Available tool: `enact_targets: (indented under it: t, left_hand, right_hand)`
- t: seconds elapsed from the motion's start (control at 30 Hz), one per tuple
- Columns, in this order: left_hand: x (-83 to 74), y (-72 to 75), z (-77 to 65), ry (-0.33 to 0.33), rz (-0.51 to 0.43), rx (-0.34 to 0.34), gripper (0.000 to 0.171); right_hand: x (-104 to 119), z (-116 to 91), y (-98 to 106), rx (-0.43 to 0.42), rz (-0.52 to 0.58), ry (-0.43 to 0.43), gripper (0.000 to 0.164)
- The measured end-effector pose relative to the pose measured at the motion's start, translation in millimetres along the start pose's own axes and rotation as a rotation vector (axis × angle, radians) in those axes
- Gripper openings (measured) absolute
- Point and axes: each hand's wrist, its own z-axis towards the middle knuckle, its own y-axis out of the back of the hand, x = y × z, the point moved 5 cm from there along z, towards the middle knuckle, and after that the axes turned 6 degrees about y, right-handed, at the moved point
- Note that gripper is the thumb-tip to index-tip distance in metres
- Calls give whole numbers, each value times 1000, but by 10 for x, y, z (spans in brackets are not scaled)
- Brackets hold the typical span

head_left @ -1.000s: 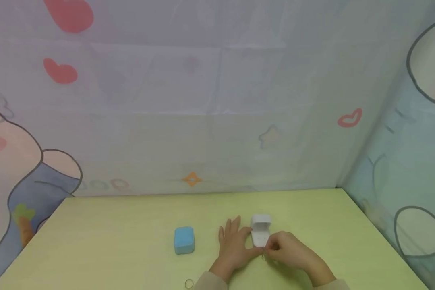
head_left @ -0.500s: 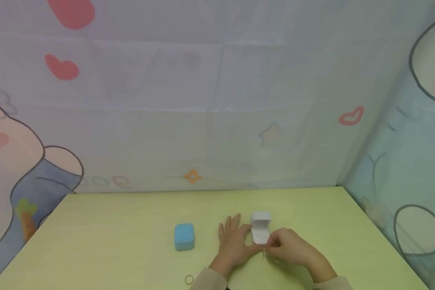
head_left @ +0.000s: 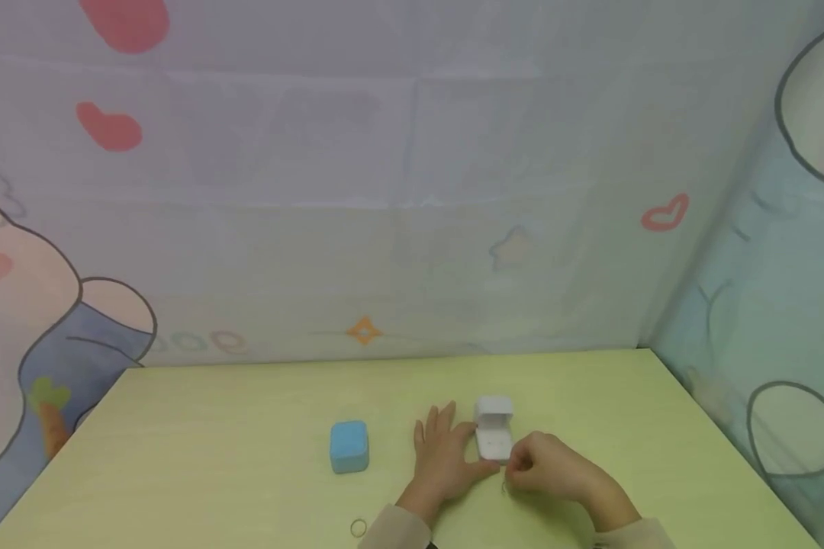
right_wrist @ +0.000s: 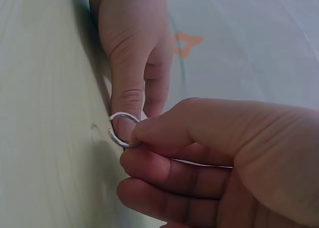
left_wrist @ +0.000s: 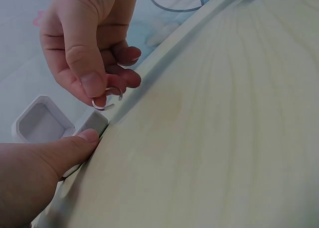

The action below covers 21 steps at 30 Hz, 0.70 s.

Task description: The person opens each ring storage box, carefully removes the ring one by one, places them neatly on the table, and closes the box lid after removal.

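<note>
A white ring box [head_left: 494,447] stands on the table with its lid raised. My left hand [head_left: 442,465] holds it between thumb and index finger, the thumb along its front edge and the other fingers spread. Just in front of the box, my right hand [head_left: 549,469] pinches a silver ring [right_wrist: 117,133] between thumb and index finger. The ring has a gap in its band, seen in the right wrist view. In the left wrist view the ring [left_wrist: 103,107] hangs below the right fingertips, close over the box [left_wrist: 92,122].
A closed blue box [head_left: 349,447] sits on the table [head_left: 233,450] left of the left hand. Another ring [head_left: 358,528] lies near the front edge, by the left sleeve [head_left: 394,528]. A printed cloth [head_left: 412,191] hangs behind the table.
My right hand has drawn slightly away from the box's front edge and the left thumb, the ring still pinched. The left hand stays at the box. The head view has shifted slightly.
</note>
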Motion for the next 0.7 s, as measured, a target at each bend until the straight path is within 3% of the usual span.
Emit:
enact_targets:
  t: [0.7]
  left_hand:
    - [21, -20, 2, 5, -20, -3, 60]
  right_hand:
    - [-49, -8, -62, 42, 2, -34, 9]
